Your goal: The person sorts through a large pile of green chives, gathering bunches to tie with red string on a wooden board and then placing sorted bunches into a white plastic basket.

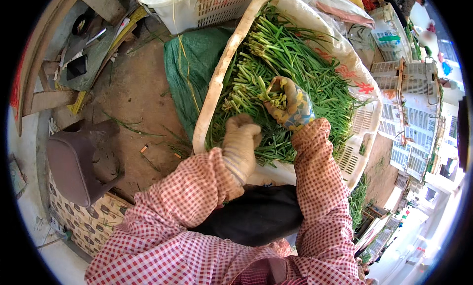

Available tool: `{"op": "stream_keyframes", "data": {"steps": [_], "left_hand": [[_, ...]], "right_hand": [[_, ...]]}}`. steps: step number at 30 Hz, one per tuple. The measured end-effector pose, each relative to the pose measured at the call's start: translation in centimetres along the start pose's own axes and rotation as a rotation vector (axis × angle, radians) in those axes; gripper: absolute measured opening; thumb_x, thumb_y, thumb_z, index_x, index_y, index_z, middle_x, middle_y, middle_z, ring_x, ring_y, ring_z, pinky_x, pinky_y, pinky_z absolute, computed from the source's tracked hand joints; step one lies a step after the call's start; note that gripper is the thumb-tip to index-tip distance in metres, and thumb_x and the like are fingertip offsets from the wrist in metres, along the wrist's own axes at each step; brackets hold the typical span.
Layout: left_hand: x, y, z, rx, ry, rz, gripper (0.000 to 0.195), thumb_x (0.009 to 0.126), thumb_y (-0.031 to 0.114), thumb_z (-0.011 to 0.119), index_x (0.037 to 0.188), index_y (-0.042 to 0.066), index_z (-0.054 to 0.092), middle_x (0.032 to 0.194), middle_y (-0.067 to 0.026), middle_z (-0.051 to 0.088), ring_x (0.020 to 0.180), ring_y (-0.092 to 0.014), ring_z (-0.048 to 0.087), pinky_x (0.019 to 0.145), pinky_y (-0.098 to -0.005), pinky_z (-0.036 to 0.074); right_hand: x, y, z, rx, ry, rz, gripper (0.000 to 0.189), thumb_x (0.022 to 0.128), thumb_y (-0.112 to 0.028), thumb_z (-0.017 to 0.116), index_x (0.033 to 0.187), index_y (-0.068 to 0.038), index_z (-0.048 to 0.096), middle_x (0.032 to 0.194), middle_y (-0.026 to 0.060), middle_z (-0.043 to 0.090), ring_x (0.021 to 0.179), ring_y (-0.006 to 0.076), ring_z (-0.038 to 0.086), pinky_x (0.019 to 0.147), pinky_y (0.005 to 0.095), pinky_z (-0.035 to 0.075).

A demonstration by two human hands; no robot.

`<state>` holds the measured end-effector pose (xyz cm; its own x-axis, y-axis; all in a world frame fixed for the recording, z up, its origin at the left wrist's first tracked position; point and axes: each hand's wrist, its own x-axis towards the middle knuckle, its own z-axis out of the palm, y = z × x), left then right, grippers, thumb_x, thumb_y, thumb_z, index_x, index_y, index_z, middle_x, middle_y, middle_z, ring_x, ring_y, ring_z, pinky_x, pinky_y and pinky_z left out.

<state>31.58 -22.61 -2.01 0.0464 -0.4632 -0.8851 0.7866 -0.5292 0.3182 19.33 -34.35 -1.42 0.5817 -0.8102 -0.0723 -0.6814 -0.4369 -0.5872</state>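
A large white plastic crate [218, 81], partly lined with a white woven sack [364, 78], holds many bunches of long green leafy stalks [292, 48], their pale cut ends mostly pointing left. My right hand [290, 104], in a patterned glove with a yellowed palm, is curled around the pale ends of a bunch of stalks [277, 100] near the crate's middle. Just to its lower left is my left hand [242, 137] in a dirty knitted glove, bent over the crate's near left part. It is blurred, and its fingers are mostly hidden, so what it holds cannot be told.
A green woven sack [192, 63] lies against the crate's left side. Another white crate [184, 11] stands beyond. At the left are a brown padded seat [68, 170] and a phone [77, 67] on a low surface. Stacked white crates [414, 96] stand at the right; people are farther off.
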Motion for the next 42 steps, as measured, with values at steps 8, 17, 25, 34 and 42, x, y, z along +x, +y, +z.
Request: {"op": "stream_keyframes", "data": {"steps": [8, 17, 25, 34, 42], "left_hand": [[-0.3, 4.3, 0.6, 0.821, 0.306, 0.326, 0.063, 0.074, -0.004, 0.066, 0.133, 0.002, 0.044, 0.131, -0.0205, 0.052, 0.121, -0.034, 0.050, 0.102, -0.0361, 0.042], [1.9, 2.0, 0.2, 1.050, 0.327, 0.353, 0.045, 0.093, 0.027, 0.047, 0.130, 0.001, 0.042, 0.122, -0.0177, 0.055, 0.116, -0.029, 0.054, 0.097, -0.0361, 0.042], [-0.6, -3.9, 3.3, -0.091, -0.255, 0.482, 0.032, 0.088, -0.001, 0.046, 0.119, 0.000, 0.047, 0.110, -0.0107, 0.056, 0.097, -0.016, 0.055, 0.088, -0.0290, 0.046], [-0.3, -5.7, 4.7, 0.418, -0.342, 0.800, 0.033, 0.091, 0.009, 0.050, 0.122, 0.003, 0.055, 0.116, -0.0138, 0.059, 0.105, -0.021, 0.058, 0.093, -0.0302, 0.044], [-2.6, -1.4, -0.3, 0.330, -0.550, 0.611, 0.052, 0.083, 0.005, 0.055, 0.134, 0.003, 0.045, 0.132, -0.0135, 0.051, 0.122, -0.022, 0.049, 0.104, -0.0330, 0.038]], "right_hand": [[1.6, -4.7, 2.2, -0.135, -0.450, 0.262, 0.088, 0.075, -0.023, 0.074, 0.144, -0.001, 0.023, 0.124, 0.0261, 0.055, 0.113, 0.0375, 0.056, 0.096, 0.0390, 0.046], [0.3, -4.4, 2.3, -0.267, -0.503, 0.297, 0.072, 0.070, -0.030, 0.076, 0.134, -0.013, 0.047, 0.113, 0.0216, 0.058, 0.106, 0.0373, 0.057, 0.090, 0.0430, 0.049], [-8.4, -0.6, -0.5, -0.151, 0.103, 0.068, 0.065, 0.060, -0.019, 0.079, 0.121, -0.019, 0.058, 0.114, 0.0197, 0.051, 0.104, 0.0375, 0.054, 0.085, 0.0413, 0.048], [-9.1, 2.7, 0.6, 0.512, 0.210, 0.134, 0.056, 0.072, -0.012, 0.074, 0.123, -0.008, 0.053, 0.120, 0.0132, 0.058, 0.106, 0.0248, 0.060, 0.090, 0.0327, 0.049], [-9.6, 4.3, 0.4, 0.620, 0.222, 0.191, 0.049, 0.071, -0.006, 0.077, 0.116, -0.007, 0.058, 0.105, 0.0056, 0.065, 0.092, 0.0139, 0.063, 0.082, 0.0262, 0.052]]}}
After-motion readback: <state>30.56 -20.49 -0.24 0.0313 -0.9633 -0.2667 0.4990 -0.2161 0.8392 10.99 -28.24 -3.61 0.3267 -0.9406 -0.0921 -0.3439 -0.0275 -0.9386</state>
